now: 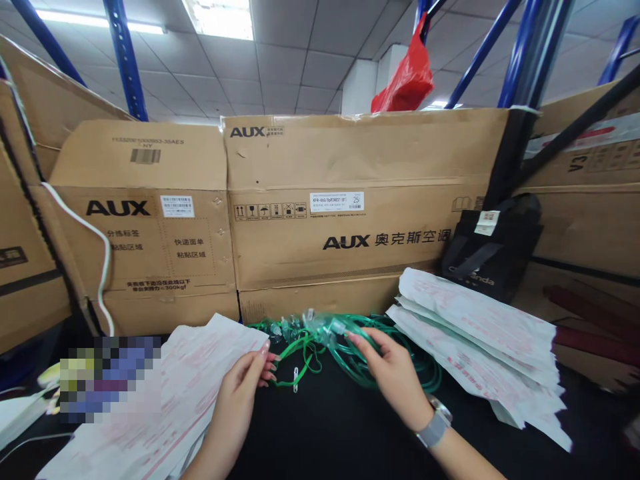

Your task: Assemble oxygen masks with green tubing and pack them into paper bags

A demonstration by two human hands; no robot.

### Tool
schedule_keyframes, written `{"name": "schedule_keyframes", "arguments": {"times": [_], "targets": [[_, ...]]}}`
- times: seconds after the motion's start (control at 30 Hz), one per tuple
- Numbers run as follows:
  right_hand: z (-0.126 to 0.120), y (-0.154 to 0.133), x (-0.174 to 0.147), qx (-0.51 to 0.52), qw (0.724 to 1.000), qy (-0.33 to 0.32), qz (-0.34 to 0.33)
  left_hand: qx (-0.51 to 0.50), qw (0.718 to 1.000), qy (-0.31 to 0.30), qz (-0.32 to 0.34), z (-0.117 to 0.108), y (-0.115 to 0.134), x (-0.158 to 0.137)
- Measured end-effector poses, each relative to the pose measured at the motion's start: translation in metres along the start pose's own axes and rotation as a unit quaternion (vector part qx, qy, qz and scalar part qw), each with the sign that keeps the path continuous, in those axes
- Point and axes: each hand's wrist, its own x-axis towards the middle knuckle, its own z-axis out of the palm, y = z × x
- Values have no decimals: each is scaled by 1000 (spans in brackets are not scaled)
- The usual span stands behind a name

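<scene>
Green tubing (345,370), smooth, glossy and see-through, lies in loose round loops on the black worktop (310,440), in front of a long cardboard box (360,167). At its left end is a crinkled bunch of clear plastic (320,325), shiny and uneven in outline. A flat, thin green strap (301,343) curls out toward the left in narrow loops, and a slim white clip (295,380) sits at its lower bend.

The left hand (243,383) has its fingers curled and its thumb laid along them; its grip is narrow, holding the strap at the fingertips. The right hand (390,363) comes in from the other side, its grip closed to a pinch, thumb and forefinger on the tubing just beside the clear plastic. A metallic watch (435,423) with a band circles that wrist.

White paper sheets (170,393) with faint reddish print slant under the left forearm, their top edge near the left thumb. On the right, a fanned stack of similar paper (470,340), creased and ragged at the edge, lies near the loops. Behind it stands a black bag (480,260) with soft flat handles.
</scene>
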Motion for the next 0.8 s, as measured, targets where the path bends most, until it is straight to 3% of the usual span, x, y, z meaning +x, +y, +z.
{"name": "schedule_keyframes", "arguments": {"times": [0.07, 0.17, 0.23, 0.33, 0.4, 0.47, 0.6, 0.73, 0.8], "targets": [[-4, -2, 4, 115, 991, 1, 69, 71, 996, 17, 60, 2, -2, -4], [-4, -4, 6, 278, 951, -31, 132, 160, 979, 41, 120, 2, -5, -6], [-2, -4, 6, 336, 928, -51, 157, 257, 952, 60, 153, -4, -8, -2], [2, -2, 3, 355, 916, -57, 181, 488, 853, 93, 161, -17, -16, 8], [5, 1, 2, 349, 916, -52, 188, 606, 783, 87, 111, -25, -25, 15], [8, 4, 1, 342, 918, -47, 193, 659, 747, 71, 39, -30, -35, 20], [9, 9, 3, 353, 914, -17, 201, 666, 746, -5, 0, -35, -44, 22], [5, 14, 8, 384, 899, 11, 210, 654, 754, -53, 34, -38, -29, 19], [3, 17, 10, 386, 897, 17, 213, 615, 780, -82, 80, -40, -17, 18]]}}
